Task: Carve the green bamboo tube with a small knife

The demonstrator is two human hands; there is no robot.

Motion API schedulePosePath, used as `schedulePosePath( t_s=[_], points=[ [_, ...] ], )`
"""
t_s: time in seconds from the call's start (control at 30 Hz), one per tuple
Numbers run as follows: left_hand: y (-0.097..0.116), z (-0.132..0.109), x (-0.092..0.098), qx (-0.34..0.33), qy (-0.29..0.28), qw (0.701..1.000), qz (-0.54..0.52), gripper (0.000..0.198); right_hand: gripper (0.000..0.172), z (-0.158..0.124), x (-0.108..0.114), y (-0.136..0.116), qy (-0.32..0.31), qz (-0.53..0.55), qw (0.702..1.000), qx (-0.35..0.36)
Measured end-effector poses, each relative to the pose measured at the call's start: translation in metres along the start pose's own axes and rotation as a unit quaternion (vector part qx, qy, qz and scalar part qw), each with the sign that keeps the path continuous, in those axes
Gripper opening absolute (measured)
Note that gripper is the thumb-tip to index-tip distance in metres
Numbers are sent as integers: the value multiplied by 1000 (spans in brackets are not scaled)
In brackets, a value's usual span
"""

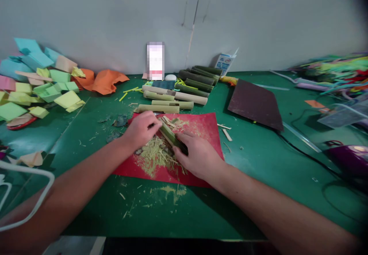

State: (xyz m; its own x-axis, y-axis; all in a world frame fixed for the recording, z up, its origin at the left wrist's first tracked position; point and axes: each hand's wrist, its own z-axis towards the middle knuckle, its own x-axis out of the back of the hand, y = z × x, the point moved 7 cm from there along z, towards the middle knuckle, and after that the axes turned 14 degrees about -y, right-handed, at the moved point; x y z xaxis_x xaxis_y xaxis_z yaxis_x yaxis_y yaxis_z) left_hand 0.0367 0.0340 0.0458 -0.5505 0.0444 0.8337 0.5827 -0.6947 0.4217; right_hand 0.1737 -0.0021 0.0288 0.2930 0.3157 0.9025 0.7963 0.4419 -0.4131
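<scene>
My right hand [199,151] is wrapped round the near end of a green bamboo tube [169,133], which slants over a red sheet [205,126]. At the tube's far end my left hand [143,128] has its fingers curled closed. Whether it grips the tube or a small tool there is hidden. Beneath the tube lies a heap of pale bamboo shavings and dust [155,154], spread over the red sheet. Just behind the sheet several cut bamboo pieces lie side by side, among them a pale tube [159,109].
Dark green bamboo tubes [198,82] lie at the back beside a small box [225,63]. A phone [155,61] leans on the wall. Sticky notes [43,79] and orange paper [106,80] lie left. To the right are a dark brown board [255,103] and a purple appliance [349,161].
</scene>
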Motion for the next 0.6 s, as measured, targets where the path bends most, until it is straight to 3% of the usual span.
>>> schedulePosePath(
  t_s=[0.07,0.2,0.33,0.43,0.6],
  points=[
    [2,0,0,1,11,1000,21,16,16,0,0,-1,-1,1,1000,1],
    [7,2,-8,-19,-36,999,12,18,16,0,0,-2,-4,5,1000,6],
    [6,0,-2,-1,14,999,45,19,19,-1,0,0,0,7,1000,-3],
    [10,0,-10,-36,-45,998,29,17,17,0,-1,-1,-13,13,1000,4],
    [5,0,1,-2,23,998,53,20,17,0,1,-2,-7,4,1000,-4]
  ],
)
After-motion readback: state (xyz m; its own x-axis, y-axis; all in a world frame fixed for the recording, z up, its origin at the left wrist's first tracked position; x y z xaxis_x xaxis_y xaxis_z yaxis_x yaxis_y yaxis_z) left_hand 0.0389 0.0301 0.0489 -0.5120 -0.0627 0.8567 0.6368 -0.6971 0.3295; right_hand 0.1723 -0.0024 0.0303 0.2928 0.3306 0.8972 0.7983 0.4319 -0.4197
